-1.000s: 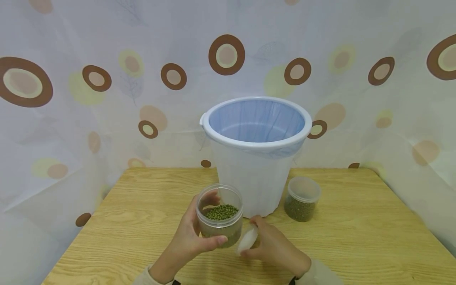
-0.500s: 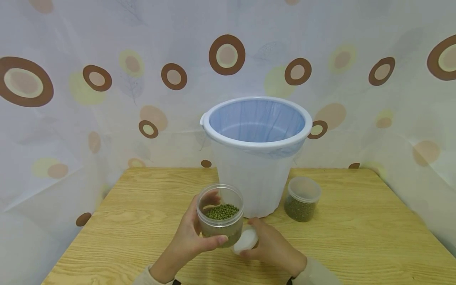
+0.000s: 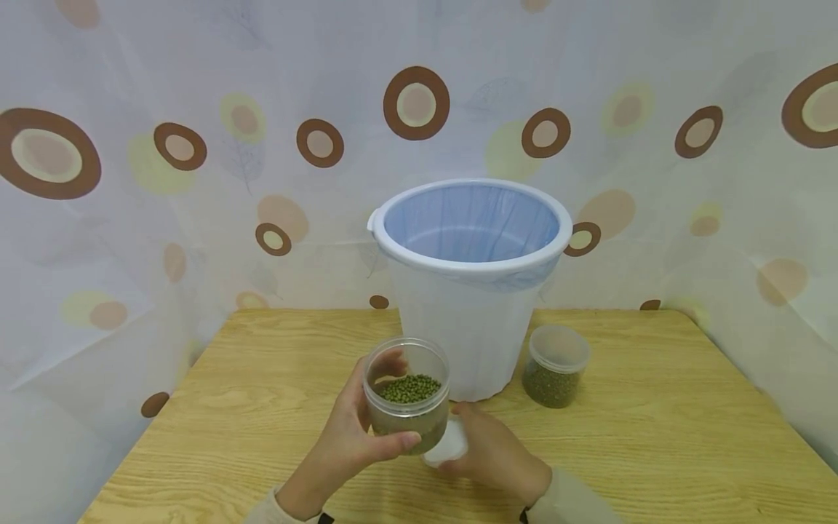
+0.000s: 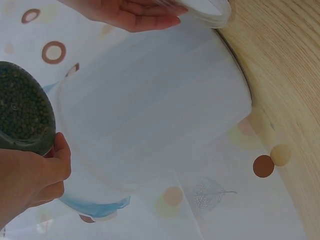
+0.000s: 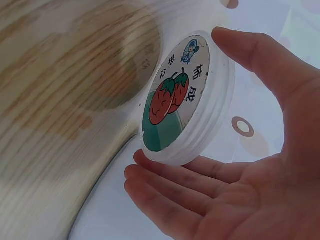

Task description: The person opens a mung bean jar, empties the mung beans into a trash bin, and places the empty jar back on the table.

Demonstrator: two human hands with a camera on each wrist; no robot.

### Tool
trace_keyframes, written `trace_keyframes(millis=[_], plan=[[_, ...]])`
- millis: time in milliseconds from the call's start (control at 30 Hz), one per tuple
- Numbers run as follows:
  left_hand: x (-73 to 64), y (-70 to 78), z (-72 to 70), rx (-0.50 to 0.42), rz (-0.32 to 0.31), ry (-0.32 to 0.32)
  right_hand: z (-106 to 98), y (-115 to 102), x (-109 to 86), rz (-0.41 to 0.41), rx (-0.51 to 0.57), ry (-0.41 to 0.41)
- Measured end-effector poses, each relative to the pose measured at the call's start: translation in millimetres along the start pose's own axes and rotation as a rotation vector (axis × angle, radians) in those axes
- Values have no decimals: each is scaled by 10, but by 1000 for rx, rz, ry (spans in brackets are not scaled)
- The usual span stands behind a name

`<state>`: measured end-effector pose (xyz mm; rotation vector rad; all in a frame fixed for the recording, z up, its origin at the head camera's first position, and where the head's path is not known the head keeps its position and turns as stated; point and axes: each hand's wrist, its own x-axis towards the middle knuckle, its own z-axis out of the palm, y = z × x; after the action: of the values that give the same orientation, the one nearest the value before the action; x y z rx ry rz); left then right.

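My left hand [image 3: 348,431] grips a clear plastic jar [image 3: 414,429], fingers round its far left side and thumb across the front. The jar is uncapped, raised above the table, and holds green mung beans [image 3: 411,389]. In the left wrist view its bean-filled underside shows at the left edge. Just right of the jar, my right hand [image 3: 492,447] holds a white screw lid [image 3: 452,444] by its edge, low over the table. From the right wrist view, the lid [image 5: 185,107] carries a label with two red fruits, facing the tabletop, between thumb and fingers.
A tall white bucket [image 3: 461,327] with a bluish liner stands behind both hands on the wooden table [image 3: 655,437]. To its right is a second clear jar [image 3: 555,367], capped with a translucent lid and part filled with something dark green. Patterned sheeting [image 3: 275,87] hangs behind.
The lid in my right hand has tipped from nearly edge-on to flatter and lower, moving slightly left behind the jar. The left hand and jar have barely moved.
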<state>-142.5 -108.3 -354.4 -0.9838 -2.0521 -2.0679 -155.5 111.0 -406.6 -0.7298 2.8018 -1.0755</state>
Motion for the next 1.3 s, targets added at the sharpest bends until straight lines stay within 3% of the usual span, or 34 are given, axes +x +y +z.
trace_keyframes(millis=[300,867,1300], plan=[[-5,-7,0,1,-1,3,56,-16,72,-62,-63,12],[12,10,5,5,8,4,160,-42,62,-73,-145,93],[21,9,4,3,-3,2,221,-9,78,-82,-227,100]])
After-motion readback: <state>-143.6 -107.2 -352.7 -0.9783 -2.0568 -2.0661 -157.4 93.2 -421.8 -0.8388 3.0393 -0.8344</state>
